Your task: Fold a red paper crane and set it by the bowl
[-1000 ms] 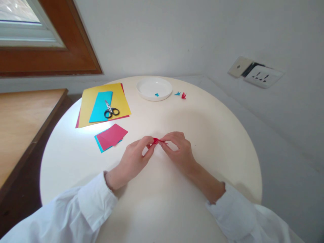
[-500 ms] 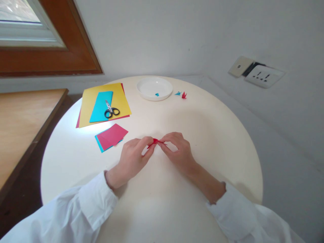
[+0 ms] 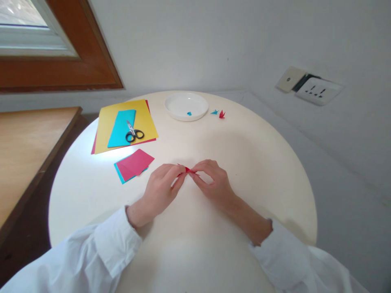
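A small folded piece of red paper is pinched between my two hands, just above the middle of the white round table. My left hand grips its left part between thumb and fingers. On the other side, my right hand pinches the right end with thumb and forefinger. My fingertips hide much of the paper, so its exact shape is unclear. Left of my left hand lie red paper sheets over blue paper.
Black-handled scissors lie on folded blue paper, on top of yellow paper. A white plate holds a small blue paper bit. Right of it sit a blue paper crane and a red paper crane.
The red folded paper has turned slightly in my fingers, and a point now shows above my left fingers. Both hands stay nearly in place, with small finger shifts.
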Motion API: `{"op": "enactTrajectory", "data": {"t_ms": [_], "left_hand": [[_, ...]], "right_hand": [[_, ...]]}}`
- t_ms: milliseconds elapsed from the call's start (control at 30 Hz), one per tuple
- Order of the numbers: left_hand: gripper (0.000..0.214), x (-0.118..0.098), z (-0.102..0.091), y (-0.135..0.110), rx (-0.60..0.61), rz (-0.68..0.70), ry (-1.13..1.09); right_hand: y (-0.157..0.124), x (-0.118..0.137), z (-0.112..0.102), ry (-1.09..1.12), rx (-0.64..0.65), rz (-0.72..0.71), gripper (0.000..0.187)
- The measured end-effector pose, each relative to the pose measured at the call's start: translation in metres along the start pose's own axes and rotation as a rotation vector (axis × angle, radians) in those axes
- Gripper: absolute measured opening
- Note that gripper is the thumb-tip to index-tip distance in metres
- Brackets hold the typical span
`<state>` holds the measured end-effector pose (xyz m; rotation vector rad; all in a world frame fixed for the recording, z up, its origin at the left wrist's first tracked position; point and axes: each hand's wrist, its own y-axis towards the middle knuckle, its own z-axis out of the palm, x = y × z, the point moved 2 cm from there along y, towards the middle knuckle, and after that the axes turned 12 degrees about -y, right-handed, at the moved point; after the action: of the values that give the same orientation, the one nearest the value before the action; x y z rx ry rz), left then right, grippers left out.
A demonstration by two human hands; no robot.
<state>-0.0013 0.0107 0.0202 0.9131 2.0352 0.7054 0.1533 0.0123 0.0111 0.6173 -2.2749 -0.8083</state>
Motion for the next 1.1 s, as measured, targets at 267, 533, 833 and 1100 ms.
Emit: {"op": "enactTrajectory", "data": {"t_ms": [267, 533, 833, 1100], "left_hand": [[0.007, 0.0, 0.0, -0.001, 0.022, -0.044, -0.029], [0.009, 0.001, 0.001, 0.0, -0.016, -0.141, -0.084], [0.011, 0.002, 0.0, -0.001, -0.005, -0.26, -0.158], [0.008, 0.002, 0.0, -0.001, -0.014, -0.299, -0.15]], "right_hand": [[0.0, 0.0, 0.0, 0.03, -0.002, 0.022, 0.006], [-0.002, -0.002, 0.001, 0.114, 0.076, 0.186, 0.004], [-0.001, -0.005, 0.001, 0.291, 0.07, 0.442, 0.006], [-0.002, -0.012, 0.003, 0.351, 0.059, 0.51, 0.008]]}}
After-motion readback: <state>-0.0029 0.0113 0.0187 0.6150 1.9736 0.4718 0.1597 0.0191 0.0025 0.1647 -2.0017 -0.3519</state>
